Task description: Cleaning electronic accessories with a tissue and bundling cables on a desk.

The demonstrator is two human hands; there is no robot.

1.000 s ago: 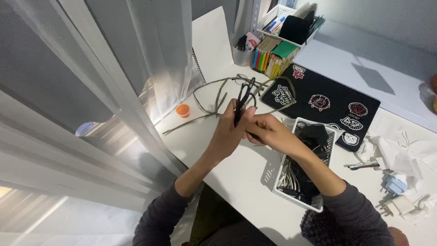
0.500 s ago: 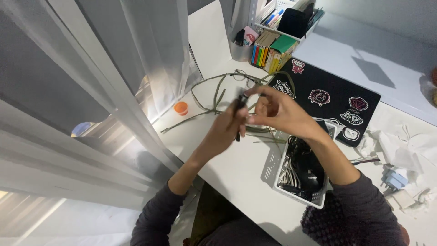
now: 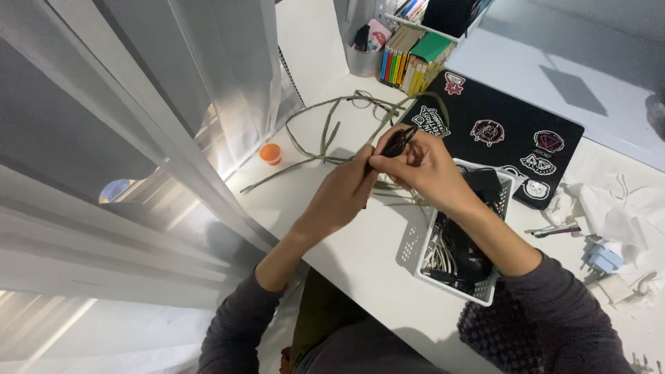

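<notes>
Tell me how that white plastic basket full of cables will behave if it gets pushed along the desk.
The white perforated plastic basket would probably slide rather than tip: it sits low and flat on the smooth white desk. The piled black and white cables likely weigh it down somewhat, and loose loops near the rim might shift or spill.

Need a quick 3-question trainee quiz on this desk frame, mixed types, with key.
1. True or false: both hands hold the black cable bundle above the desk.
2. Multiple choice: the white basket under the right forearm holds A) fruit, B) cables and chargers, C) books.
3. Fill in: the small round cap near the curtain is ____ in colour.

Key: 1 true. 2 B. 3 orange.
</notes>
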